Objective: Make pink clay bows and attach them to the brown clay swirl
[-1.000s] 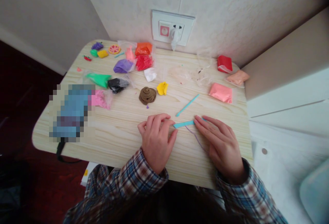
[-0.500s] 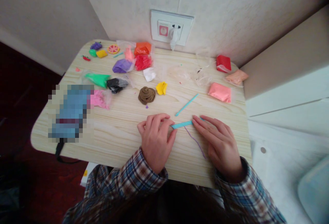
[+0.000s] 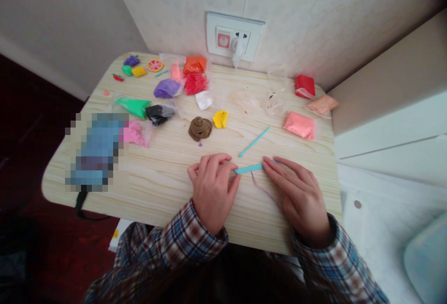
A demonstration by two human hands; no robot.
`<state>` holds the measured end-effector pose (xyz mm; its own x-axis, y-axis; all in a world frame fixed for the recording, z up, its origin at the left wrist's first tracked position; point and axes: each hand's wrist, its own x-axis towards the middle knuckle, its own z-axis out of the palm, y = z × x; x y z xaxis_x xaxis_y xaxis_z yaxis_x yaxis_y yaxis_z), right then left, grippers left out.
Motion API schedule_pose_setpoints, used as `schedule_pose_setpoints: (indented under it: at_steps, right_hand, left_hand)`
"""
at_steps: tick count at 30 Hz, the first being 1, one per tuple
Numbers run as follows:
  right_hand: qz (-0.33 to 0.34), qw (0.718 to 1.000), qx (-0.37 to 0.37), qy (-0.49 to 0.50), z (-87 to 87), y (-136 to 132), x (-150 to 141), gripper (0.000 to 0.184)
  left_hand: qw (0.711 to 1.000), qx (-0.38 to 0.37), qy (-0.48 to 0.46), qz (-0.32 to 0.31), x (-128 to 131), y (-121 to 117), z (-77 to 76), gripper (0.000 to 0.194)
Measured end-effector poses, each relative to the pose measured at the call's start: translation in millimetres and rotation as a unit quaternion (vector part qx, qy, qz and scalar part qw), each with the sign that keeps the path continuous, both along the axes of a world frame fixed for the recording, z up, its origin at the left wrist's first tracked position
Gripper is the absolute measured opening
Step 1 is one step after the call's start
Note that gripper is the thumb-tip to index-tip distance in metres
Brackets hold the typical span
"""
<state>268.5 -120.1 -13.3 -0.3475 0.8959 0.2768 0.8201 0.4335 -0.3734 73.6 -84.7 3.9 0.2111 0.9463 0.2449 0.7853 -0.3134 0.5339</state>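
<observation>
The flat turquoise plastic tool [image 3: 249,169] lies low over the pale wood-grain tabletop [image 3: 167,169], nearer its front edge than its back and to the right of the middle, with a thin purple strand [image 3: 261,188] trailing from beneath it towards the front edge. Your left hand [image 3: 213,192] seems to pinch the tool's left tip between thumb and forefinger, the other fingers curled; your right hand [image 3: 303,197] lays its long fingers nearly straight over the other end, and whether its thumb grips from below you cannot tell from here. To work this well, keep both ends level and press lightly and evenly, since a tilted tool would probably thin or nick so fine a strand; let its loose tail run free of your right palm. Just beyond the tool, a slim turquoise stick [image 3: 255,141] slants towards the back edge, close enough that you should watch your knuckles. Further out sit the coiled brown clay mound [image 3: 200,128] and a crumpled yellow clay piece [image 3: 220,119], then a bagged salmon-pink clay block [image 3: 299,125] near the right edge. Against half a second ago, your hands and the tool hold practically the same place, but the strand, crisp then, is now smeared, and its far end is harder to make out beside your right hand.
</observation>
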Motion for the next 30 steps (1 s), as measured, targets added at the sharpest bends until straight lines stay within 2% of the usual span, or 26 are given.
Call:
schedule_pose_setpoints:
  at_steps: [10,15,21,30]
  right_hand:
    - [0.021,1.000,0.000,-0.001,1.1,0,1,0.065]
    - [0.028,1.000,-0.005,0.013,2.6,-5,6,0.066]
    - [0.042,0.999,-0.016,0.007,2.5,-13,11,0.063]
    - [0.023,0.999,-0.021,-0.005,2.6,-13,11,0.072]
  left_hand:
    - [1.000,0.007,-0.009,-0.009,1,0,-0.3,0.009]
    - [0.999,0.022,-0.030,-0.036,1,-3,0.6,0.006]
    - [0.998,0.007,-0.030,-0.057,1,-10,1.4,0.007]
    - [0.998,-0.021,-0.014,-0.052,0,-9,3.2,0.008]
